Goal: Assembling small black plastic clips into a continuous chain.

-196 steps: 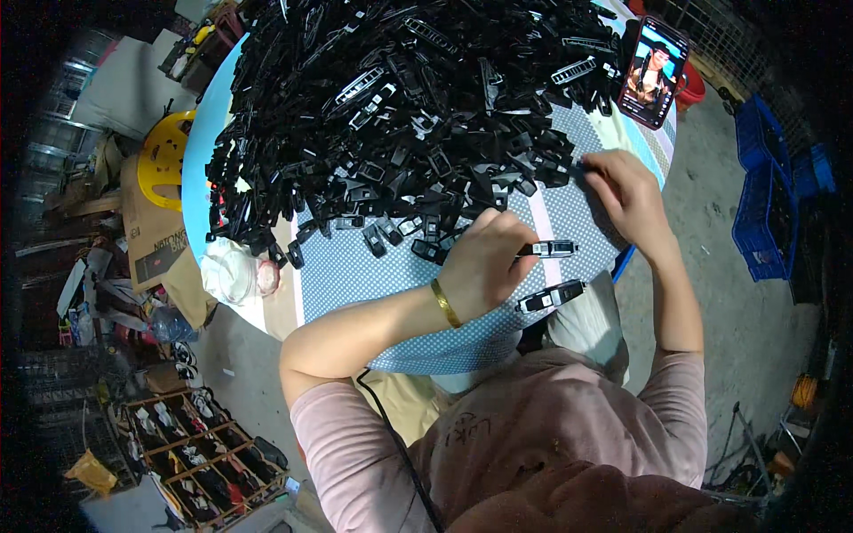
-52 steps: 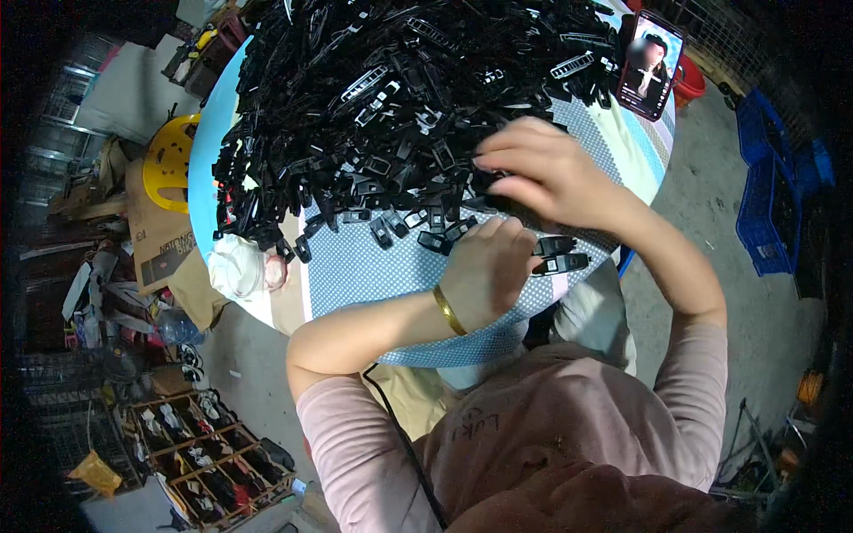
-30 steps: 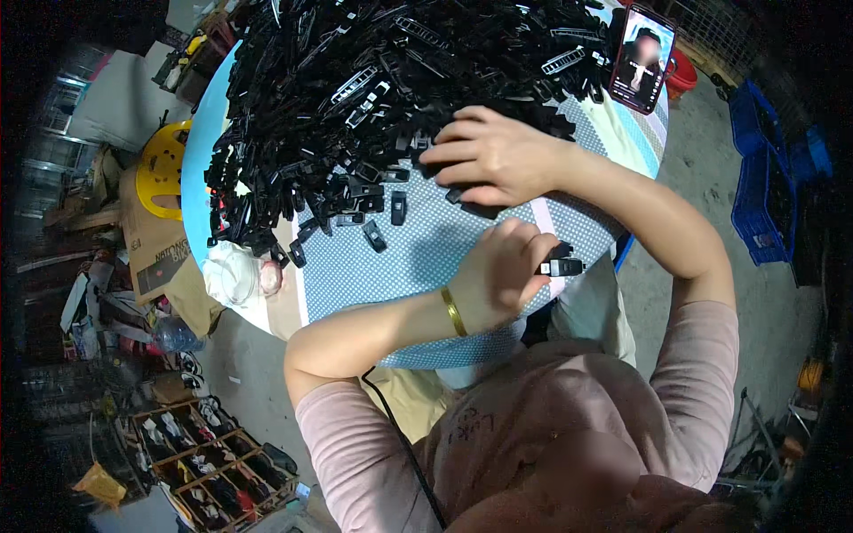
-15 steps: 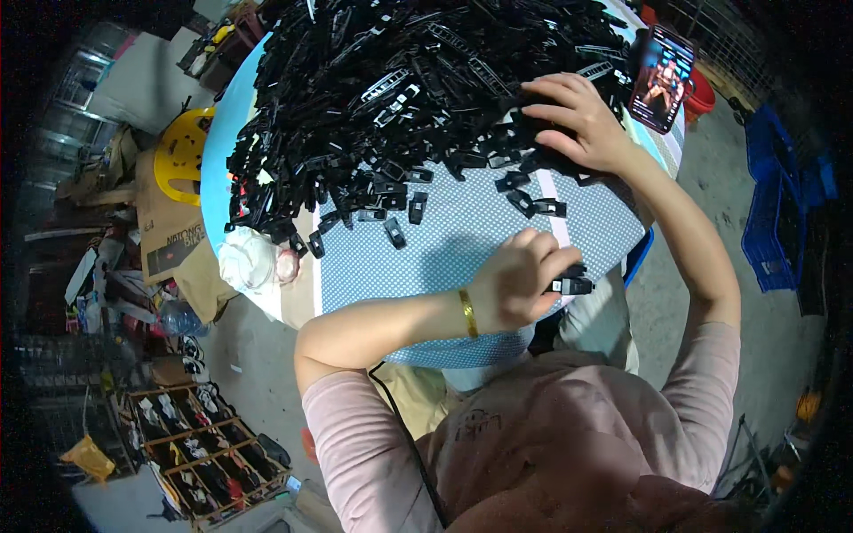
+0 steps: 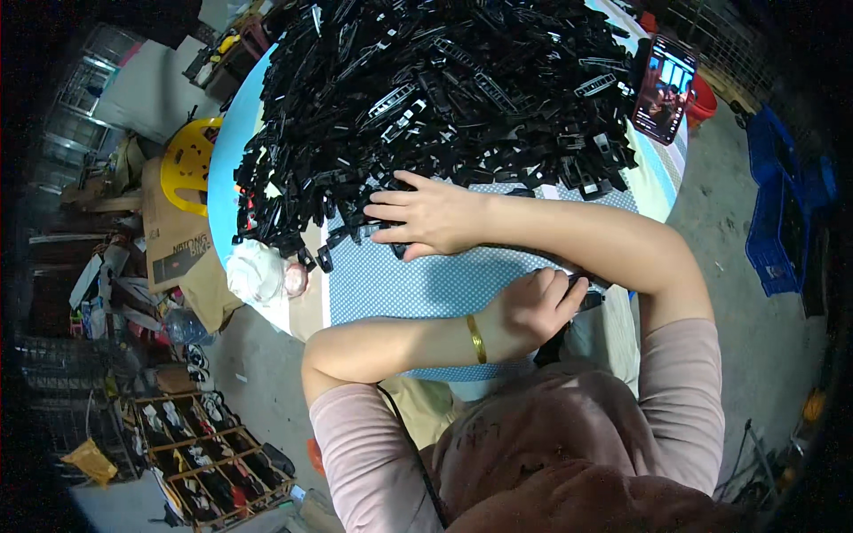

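Note:
A large heap of small black plastic clip-like pieces (image 5: 506,98) covers the far part of the table. My right hand (image 5: 435,215) reaches leftward across my front, palm down, fingers spread over the heap's near edge. Some loose black pieces lie under and beside its fingertips; what is beneath the palm is hidden. My left hand (image 5: 540,306), with a gold band at the wrist, is closed near the table's front edge. A black plastic piece (image 5: 590,301) sticks out past its thumb side; how many it holds I cannot tell.
A patterned cloth (image 5: 373,289) covers the table's near side. A white bundle (image 5: 255,271) lies at its left edge, and a phone (image 5: 665,91) with a lit screen stands at the far right. Blue crates (image 5: 771,204) sit on the floor at right, a yellow plastic stool (image 5: 185,169) at left.
My right hand has swept left and nearer, from the heap's right side to its front edge. Loose pieces at front right have moved off their spot. My left hand has stayed nearly in place.

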A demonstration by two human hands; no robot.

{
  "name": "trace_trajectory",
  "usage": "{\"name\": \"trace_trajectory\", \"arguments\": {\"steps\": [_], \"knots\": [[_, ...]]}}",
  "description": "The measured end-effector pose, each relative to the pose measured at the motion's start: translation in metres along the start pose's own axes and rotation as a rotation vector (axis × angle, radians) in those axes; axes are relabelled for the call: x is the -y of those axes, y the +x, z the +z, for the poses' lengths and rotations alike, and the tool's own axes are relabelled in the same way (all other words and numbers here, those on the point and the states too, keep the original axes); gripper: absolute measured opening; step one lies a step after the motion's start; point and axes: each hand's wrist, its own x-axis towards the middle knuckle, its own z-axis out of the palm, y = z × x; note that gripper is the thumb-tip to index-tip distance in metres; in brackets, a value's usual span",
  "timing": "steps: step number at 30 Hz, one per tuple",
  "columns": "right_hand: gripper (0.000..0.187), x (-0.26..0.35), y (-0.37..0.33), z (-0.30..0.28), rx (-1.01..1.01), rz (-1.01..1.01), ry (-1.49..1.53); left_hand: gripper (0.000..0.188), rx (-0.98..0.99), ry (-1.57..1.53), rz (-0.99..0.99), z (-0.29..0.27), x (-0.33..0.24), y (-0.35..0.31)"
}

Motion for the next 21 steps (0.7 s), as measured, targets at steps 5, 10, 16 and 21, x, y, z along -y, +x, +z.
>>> {"name": "trace_trajectory", "arguments": {"steps": [5, 10, 16, 21], "knots": [[0.034, -0.020, -0.018, -0.026, 0.139, 0.023, -0.096, 0.036, 0.050, 0.002, 0.006, -0.001, 0.004, -0.006], [0.019, -0.033, -0.062, -0.060, 0.279, 0.284, -0.232, 0.040, 0.066, -0.148, 0.055, -0.004, 0.004, 0.000], [0.025, -0.015, -0.089, -0.087, -0.083, 0.355, -0.213, 0.036, 0.055, -0.094, 0.032, 0.004, 0.000, 0.000], [0.036, 0.029, -0.121, -0.118, -0.084, 0.411, -0.100, 0.035, -0.012, -0.094, 0.068, 0.008, 0.001, -0.005]]}}
